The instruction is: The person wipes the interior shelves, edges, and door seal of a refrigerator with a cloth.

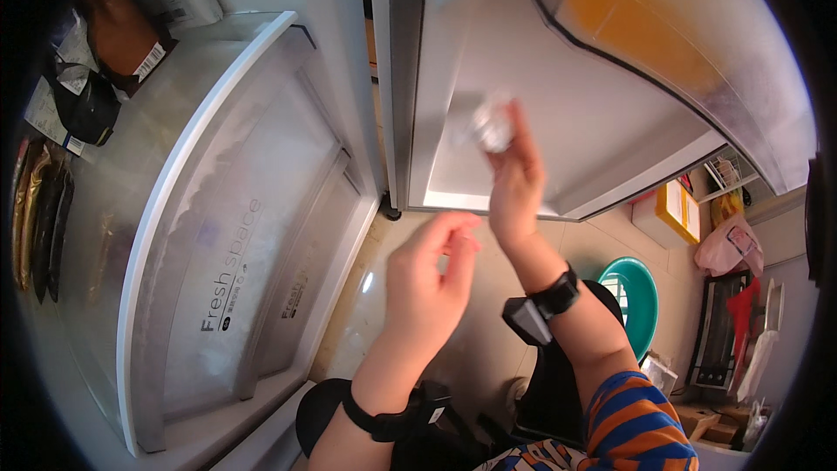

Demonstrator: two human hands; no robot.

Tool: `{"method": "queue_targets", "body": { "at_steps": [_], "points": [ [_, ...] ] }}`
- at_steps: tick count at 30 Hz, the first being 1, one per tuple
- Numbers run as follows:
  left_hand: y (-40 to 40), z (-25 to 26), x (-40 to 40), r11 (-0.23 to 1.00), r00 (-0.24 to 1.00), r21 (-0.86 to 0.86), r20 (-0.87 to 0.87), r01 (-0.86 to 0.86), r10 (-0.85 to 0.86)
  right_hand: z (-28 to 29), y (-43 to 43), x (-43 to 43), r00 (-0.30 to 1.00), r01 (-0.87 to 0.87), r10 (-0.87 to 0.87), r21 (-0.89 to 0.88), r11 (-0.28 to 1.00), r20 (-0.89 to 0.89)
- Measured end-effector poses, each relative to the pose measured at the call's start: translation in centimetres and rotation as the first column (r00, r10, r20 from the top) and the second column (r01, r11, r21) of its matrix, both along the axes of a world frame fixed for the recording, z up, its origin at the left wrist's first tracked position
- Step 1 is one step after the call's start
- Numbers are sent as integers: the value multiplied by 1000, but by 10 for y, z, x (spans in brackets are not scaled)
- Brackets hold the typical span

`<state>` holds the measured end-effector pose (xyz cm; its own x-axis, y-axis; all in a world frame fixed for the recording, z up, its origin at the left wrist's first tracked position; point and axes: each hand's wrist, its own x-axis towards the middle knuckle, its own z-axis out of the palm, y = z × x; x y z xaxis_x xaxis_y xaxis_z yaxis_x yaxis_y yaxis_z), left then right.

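My right hand (520,183) is raised in front of the inner side of an open refrigerator door (516,72). It grips a small clear, shiny object (492,125), blurred, perhaps plastic or glass. Lower and to the left, my left hand (431,268) hovers over the floor with its fingers loosely curled and nothing visible in them. On the left are the refrigerator's translucent drawers; the upper drawer (216,222) bears writing and holds several packets, among them a brown pouch (123,29) and a black packet (88,104).
A clear door bin (660,33) with something orange behind its wall juts out at upper right. Beyond the door, a teal basin (644,307) stands on the tiled floor (356,314). Further right are a white and yellow box (667,212), a pink plastic bag (729,245) and a black toaster oven (716,333).
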<state>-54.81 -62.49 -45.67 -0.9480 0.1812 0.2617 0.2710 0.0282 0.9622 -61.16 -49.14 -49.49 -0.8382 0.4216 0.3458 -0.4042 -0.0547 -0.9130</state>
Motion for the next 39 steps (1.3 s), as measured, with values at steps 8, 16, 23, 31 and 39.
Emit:
{"method": "queue_targets", "body": {
  "at_steps": [8,16,23,31,39],
  "points": [
    [-6,6,-4,970,987,191,-20,-150,157,30,-36,-62,841,397,-132,433,809,-524],
    [-19,13,-8,932,966,254,53,-259,255,-109,-40,-47,970,189,-244,583,790,15],
    [-24,13,-10,906,948,283,118,-316,294,-100,-10,5,975,156,-212,469,869,69],
    [-20,14,-11,899,954,322,118,-298,274,13,22,-59,793,597,116,801,46,-598],
    [-23,7,-10,929,965,264,35,-259,260,-126,15,-51,949,311,58,950,-33,-309]
  ]
}}
